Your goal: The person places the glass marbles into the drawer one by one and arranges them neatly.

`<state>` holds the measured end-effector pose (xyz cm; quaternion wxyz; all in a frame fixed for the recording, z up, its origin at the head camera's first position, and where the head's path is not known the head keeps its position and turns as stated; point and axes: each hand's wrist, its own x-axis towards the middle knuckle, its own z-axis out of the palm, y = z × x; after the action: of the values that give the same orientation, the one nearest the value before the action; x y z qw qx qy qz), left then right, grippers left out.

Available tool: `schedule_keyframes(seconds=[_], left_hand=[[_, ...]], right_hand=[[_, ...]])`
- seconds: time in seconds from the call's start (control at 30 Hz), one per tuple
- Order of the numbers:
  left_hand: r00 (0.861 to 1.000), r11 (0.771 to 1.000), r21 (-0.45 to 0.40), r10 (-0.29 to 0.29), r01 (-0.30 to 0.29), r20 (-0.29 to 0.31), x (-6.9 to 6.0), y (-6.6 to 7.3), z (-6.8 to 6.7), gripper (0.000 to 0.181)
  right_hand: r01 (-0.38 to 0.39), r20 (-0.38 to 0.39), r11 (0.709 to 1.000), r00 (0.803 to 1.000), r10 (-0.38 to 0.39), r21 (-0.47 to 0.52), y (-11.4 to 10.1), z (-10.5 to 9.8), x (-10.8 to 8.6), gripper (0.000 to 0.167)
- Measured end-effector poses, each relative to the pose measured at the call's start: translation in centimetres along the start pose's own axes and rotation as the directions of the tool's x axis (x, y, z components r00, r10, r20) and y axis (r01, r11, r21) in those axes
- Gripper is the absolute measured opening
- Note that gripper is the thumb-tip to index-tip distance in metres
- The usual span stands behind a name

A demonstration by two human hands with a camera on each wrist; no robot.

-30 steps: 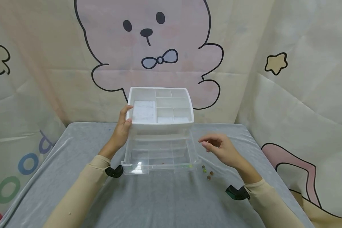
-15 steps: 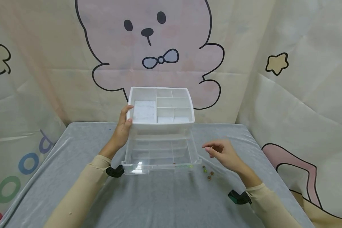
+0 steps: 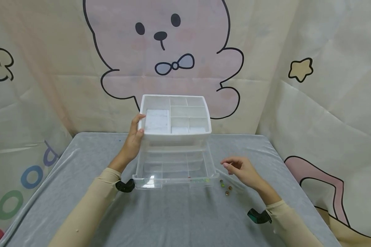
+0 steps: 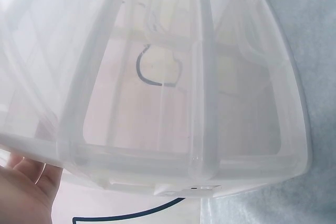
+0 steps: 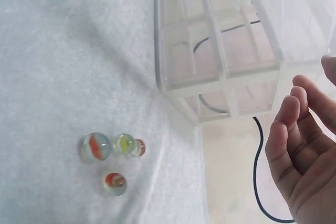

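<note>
A clear plastic storage box (image 3: 176,183) stands on the cloth, its white divided upper tray (image 3: 190,112) raised at the back. My left hand (image 3: 132,142) grips that tray by its left side, thumb at the front; in the left wrist view the hand (image 4: 29,192) is partly cut off. To the right of the box my right hand (image 3: 242,171) hangs in the air, holding nothing, its fingers (image 5: 290,109) loosely bent. Below it lie several glass marbles: a green one (image 5: 124,144), an orange-streaked one (image 5: 96,147) and a red-brown one (image 5: 115,183) among them.
A grey cloth (image 3: 176,219) covers the table. Small coloured spots show through the box's front wall, perhaps marbles inside. Behind hangs a printed curtain (image 3: 65,51) with a cartoon bear, and further curtains close off both sides.
My right hand has drawn back from the box, slightly right and nearer to me. A small reddish spot inside the box has shifted right. My left hand keeps its grip on the tray.
</note>
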<state>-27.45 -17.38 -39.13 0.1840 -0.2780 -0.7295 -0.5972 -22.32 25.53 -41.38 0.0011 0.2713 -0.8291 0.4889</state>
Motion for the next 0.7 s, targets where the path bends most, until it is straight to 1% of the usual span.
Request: schedule_keyframes(seconds=[0.2, 0.47, 0.7], left_hand=[[1.000, 1.000, 0.003, -0.002, 0.002, -0.002, 0.0, 0.0, 0.1, 0.043], [1.000, 1.000, 0.006, 0.000, 0.001, -0.010, -0.1, -0.3, 0.1, 0.043], [1.000, 1.000, -0.003, 0.026, -0.026, -0.010, 0.0, -0.3, 0.1, 0.043]], right_hand=[[-0.043, 0.001, 0.999, 0.999, 0.043, -0.004, 1.2, 0.3, -0.6, 0.017], [-0.064, -0.001, 0.998, 0.998, 0.064, 0.015, 3.2, 1.0, -1.6, 0.021], [-0.094, 0.012, 0.994, 0.996, 0.094, 0.052, 4.2, 1.3, -2.5, 0.024]])
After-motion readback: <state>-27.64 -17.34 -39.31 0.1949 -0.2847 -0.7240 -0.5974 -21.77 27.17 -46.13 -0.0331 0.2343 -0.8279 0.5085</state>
